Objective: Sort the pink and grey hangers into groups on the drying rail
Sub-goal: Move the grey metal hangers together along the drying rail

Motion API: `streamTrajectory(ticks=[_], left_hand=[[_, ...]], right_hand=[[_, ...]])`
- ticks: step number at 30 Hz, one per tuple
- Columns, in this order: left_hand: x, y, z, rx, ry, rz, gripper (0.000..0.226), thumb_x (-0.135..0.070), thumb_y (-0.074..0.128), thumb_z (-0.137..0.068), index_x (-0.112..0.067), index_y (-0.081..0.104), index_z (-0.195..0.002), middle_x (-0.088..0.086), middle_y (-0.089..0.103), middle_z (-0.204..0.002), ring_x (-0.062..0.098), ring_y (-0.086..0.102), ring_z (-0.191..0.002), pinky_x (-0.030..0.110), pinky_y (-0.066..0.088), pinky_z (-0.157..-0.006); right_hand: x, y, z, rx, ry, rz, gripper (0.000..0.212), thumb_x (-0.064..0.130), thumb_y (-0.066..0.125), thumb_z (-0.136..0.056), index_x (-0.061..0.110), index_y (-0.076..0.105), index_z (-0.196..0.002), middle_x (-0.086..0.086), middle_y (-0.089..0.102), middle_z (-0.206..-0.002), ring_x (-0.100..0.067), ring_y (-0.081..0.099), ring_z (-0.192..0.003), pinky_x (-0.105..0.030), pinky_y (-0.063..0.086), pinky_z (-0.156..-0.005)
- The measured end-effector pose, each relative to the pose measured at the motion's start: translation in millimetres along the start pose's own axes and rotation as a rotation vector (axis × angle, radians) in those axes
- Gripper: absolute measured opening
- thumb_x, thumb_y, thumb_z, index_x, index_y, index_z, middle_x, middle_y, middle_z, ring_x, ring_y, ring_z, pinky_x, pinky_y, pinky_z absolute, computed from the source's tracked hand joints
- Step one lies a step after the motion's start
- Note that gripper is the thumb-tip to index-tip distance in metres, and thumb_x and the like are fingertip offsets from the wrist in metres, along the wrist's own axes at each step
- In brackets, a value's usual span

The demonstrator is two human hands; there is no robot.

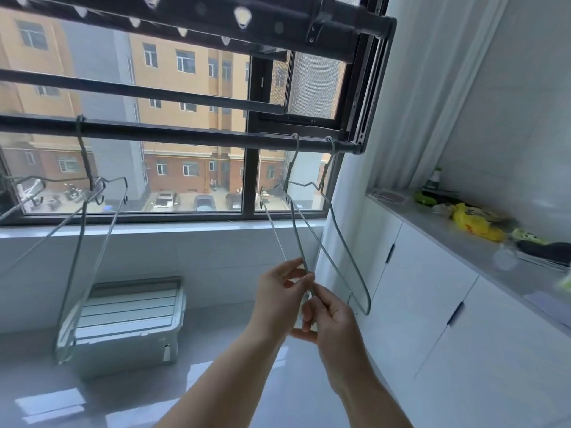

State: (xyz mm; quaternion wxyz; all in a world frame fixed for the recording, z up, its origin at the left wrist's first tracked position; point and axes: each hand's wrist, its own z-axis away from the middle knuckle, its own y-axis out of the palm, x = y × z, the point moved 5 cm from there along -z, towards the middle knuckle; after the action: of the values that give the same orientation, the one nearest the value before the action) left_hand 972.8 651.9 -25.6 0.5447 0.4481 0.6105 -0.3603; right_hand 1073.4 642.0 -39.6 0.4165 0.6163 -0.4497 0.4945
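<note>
Left hand (279, 293) and right hand (329, 319) pinch a thin grey hanger (297, 236) (hooked on the rail (185, 134)).

Both arms reach up and forward from the bottom of my feed, bare, converging near the middle. The left forearm (222, 372) comes in from low left, the right forearm (361, 381) from low right. The left grip (279, 291) sits slightly higher, thumb and fingertips pinching the thin wire of a grey hanger (304, 264). The right grip (330, 319) is just below it (the two nearly touch), fingers curled round the same wire.
</note>
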Motion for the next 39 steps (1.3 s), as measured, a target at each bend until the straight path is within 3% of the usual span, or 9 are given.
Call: streamTrajectory(ticks=[4, 7, 14, 17, 21, 25, 29, 35, 39], left_hand=[[3.5, -1.3, 5.1, 0.061, -0.030, -0.014, 0.041, -0.006, 0.064, -0.081, -0.015, 0.054, -0.120, 0.000, 0.066, -0.097, -0.004, 0.062, -0.060, 0.007, 0.047, -0.053], [2.0, -10.2, 11.7, 0.075, 0.001, -0.111, 0.047, -0.012, 0.067, -0.080, -0.019, 0.052, -0.123, -0.005, 0.065, -0.100, -0.004, 0.062, -0.077, 0.002, 0.045, -0.059], [-38.9, -78.9, 31.8, -0.054, 0.182, -0.337, 0.042, -0.021, 0.066, -0.080, -0.022, 0.052, -0.119, -0.008, 0.062, -0.104, 0.008, 0.054, -0.097, 0.000, 0.037, -0.076], [-57.7, -127.0, 47.7, -0.173, 0.282, -0.498, 0.029, -0.018, 0.065, -0.080, -0.025, 0.059, -0.107, -0.013, 0.061, -0.099, 0.009, 0.054, -0.098, 0.020, 0.039, -0.085], [-65.4, -200.5, 76.8, -0.491, 0.339, -0.706, 0.024, -0.006, 0.066, -0.076, -0.021, 0.064, -0.095, -0.006, 0.059, -0.095, 0.017, 0.054, -0.094, 0.024, 0.034, -0.083], [-58.4, -251.1, 98.8, -0.607, 0.312, -0.789, 0.041, -0.002, 0.063, -0.080, -0.001, 0.054, -0.120, 0.016, 0.055, -0.122, 0.028, 0.049, -0.118, 0.025, 0.031, -0.103], [-33.8, -268.7, 105.4, -0.434, 0.115, -0.658, 0.042, -0.011, 0.060, -0.085, -0.007, 0.051, -0.125, 0.013, 0.058, -0.122, 0.023, 0.056, -0.109, 0.030, 0.044, -0.093], [-19.4, -273.0, 107.2, -0.408, 0.111, -0.482, 0.030, -0.003, 0.046, -0.090, -0.015, 0.061, -0.113, 0.002, 0.065, -0.110, 0.012, 0.059, -0.105, 0.012, 0.040, -0.085], [-19.9, -268.9, 93.5, -0.353, 0.063, -0.298, 0.025, -0.010, 0.052, -0.090, -0.030, 0.063, -0.100, -0.006, 0.069, -0.098, 0.010, 0.062, -0.098, 0.023, 0.046, -0.088]], right_hand=[[-9.0, 0.0, 0.6, -0.059, -0.002, 0.045, 0.034, 0.014, 0.039, -0.097, 0.031, 0.069, -0.095, 0.012, 0.066, -0.069, 0.001, 0.060, -0.068, -0.023, 0.055, -0.065], [-16.7, -0.5, 3.6, -0.132, 0.015, 0.045, 0.029, 0.015, 0.042, -0.095, 0.031, 0.067, -0.094, 0.016, 0.069, -0.091, 0.003, 0.063, -0.086, -0.019, 0.053, -0.067], [-11.6, 10.5, 34.0, -0.407, -0.156, 0.619, 0.054, 0.014, 0.056, -0.083, 0.013, 0.038, -0.134, -0.010, 0.033, -0.139, -0.020, 0.028, -0.124, -0.030, 0.019, -0.105], [-5.4, 55.5, 53.1, -0.247, -0.291, 0.653, 0.056, 0.006, 0.057, -0.078, 0.017, 0.038, -0.130, -0.002, 0.033, -0.135, -0.015, 0.025, -0.123, -0.030, 0.021, -0.105], [-8.5, 135.5, 72.2, 0.198, -0.366, 0.586, 0.046, 0.018, 0.051, -0.081, 0.034, 0.035, -0.121, 0.013, 0.036, -0.124, 0.012, 0.026, -0.116, 0.002, 0.009, -0.098], [-14.8, 200.5, 75.8, 0.473, -0.300, 0.463, 0.041, 0.020, 0.051, -0.090, 0.034, 0.034, -0.125, 0.016, 0.039, -0.126, 0.006, 0.035, -0.120, -0.010, 0.022, -0.106], [-14.4, 245.6, 56.1, 0.522, -0.135, 0.321, 0.044, 0.019, 0.043, -0.095, 0.016, 0.032, -0.137, -0.001, 0.045, -0.134, -0.014, 0.043, -0.124, -0.032, 0.032, -0.108], [-24.2, 263.9, 53.3, 0.511, -0.070, 0.185, 0.041, 0.008, 0.050, -0.091, 0.011, 0.043, -0.131, -0.001, 0.064, -0.103, -0.017, 0.061, -0.104, -0.038, 0.045, -0.099], [-17.6, 253.5, 52.3, 0.479, -0.099, 0.068, 0.029, 0.004, 0.055, -0.087, 0.018, 0.060, -0.112, -0.005, 0.069, -0.089, -0.015, 0.066, -0.088, -0.035, 0.051, -0.090]])
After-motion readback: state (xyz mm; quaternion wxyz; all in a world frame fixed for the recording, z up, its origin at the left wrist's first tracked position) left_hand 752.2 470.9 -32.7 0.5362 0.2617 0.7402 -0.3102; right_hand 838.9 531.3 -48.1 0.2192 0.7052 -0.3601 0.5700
